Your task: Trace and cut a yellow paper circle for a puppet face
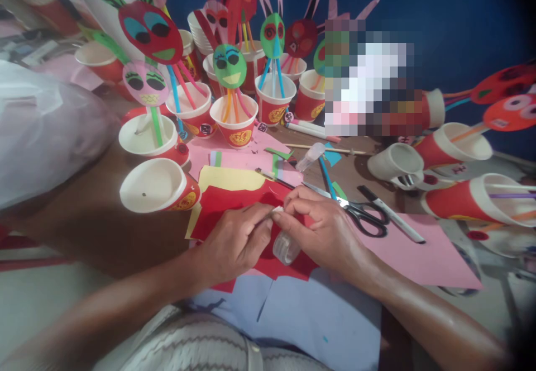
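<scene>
My left hand and my right hand meet over sheets of red paper. Fingertips of both hands are closed in a pinch around a small white piece, too small to tell whether it is paper or tape. Just below my right fingers is a clear, round plastic thing, partly covered by that hand. Black-handled scissors lie to the right of my right hand, beside a black-and-white marker. Yellow paper shows under the red sheets.
Red-and-white paper cups with paper faces on coloured sticks stand along the back. One cup is tipped towards the left. A white mug leans at right. Pink paper, blue paper and a white plastic bag surround the work area.
</scene>
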{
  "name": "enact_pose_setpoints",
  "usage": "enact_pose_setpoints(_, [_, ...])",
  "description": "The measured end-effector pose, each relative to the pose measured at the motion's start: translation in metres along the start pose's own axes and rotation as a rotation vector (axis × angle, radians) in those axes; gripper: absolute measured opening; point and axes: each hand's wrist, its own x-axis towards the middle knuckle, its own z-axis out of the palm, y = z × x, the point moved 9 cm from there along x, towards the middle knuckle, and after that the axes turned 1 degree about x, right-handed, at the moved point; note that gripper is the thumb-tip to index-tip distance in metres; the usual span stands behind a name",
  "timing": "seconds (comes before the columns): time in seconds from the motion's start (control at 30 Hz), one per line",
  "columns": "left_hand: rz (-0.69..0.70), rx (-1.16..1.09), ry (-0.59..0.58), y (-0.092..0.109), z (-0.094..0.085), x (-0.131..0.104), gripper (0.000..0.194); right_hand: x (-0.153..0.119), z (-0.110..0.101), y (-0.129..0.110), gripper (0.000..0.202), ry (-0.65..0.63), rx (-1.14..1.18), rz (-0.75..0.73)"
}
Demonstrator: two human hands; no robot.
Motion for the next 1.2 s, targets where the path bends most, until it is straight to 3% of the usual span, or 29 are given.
enact_pose_setpoints(0.4, [0.046,0.112,0.037,0.002,-0.003,0.002,0.02,0.0,0.002,0.003,0.028,0.009,0.017,0.012])
enact_pose_setpoints(0.67, [0.056,0.173,0.129,0.001,-0.012,0.0,0.018,0.0,0.003,0.006,0.01,0.013,0.03,0.04])
enact_pose_setpoints(1.2, [-0.014,0.211,0.047,0.004,-0.016,0.006,0.022,0.002,0.006,0.014,0.009,-0.01,0.142,0.071])
